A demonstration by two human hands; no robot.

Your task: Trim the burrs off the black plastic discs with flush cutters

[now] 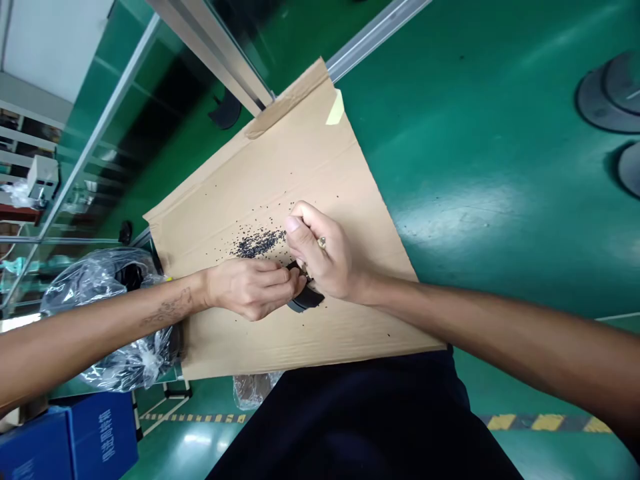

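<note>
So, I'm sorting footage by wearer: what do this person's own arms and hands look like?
The bare left hand and bare right hand wear no gloves. No sleeve covers the left forearm or right forearm, and no watch or bracelet shows. A dark, script-like tattoo marks the left one near the hand; its wording is too small to read.

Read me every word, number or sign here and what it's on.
"周转箱" on the right blue box, sideways; preceding characters unclear.
Left blue box: white writing, too blurred to read.
Left forearm: dark markings, no readable words.
</note>
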